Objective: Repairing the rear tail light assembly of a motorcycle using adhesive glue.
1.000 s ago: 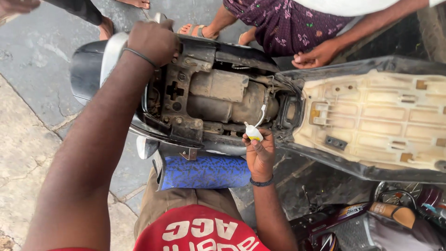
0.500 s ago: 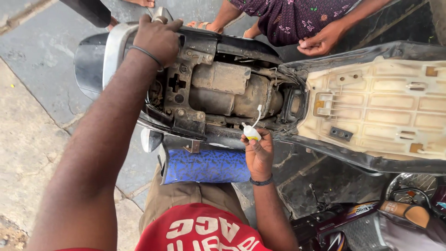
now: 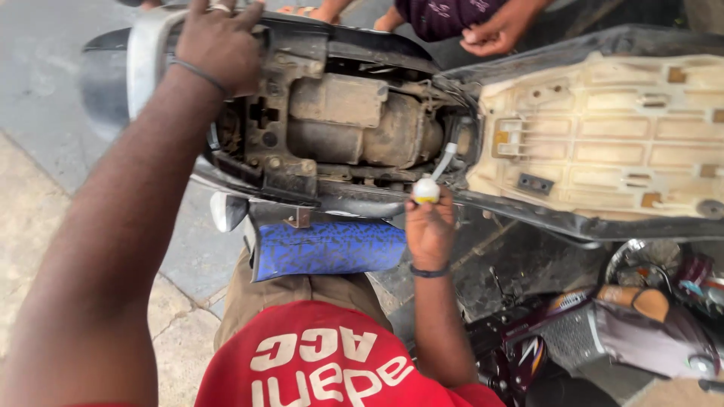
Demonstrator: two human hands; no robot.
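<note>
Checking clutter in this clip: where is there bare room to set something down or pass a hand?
Bare pavement lies left of the scooter's rear. The upturned seat underside is also bare. It is crowded in the open compartment, where the left hand rests and the right hand holds a small bottle, and among the parts lower right.

Grey paved ground, scooter standing on it, tan slabs at the left edge

Left hand flat on scooter's rear frame. Right hand pinches small white bottle, tube into open engine bay. Another person's hand opposite.
</note>
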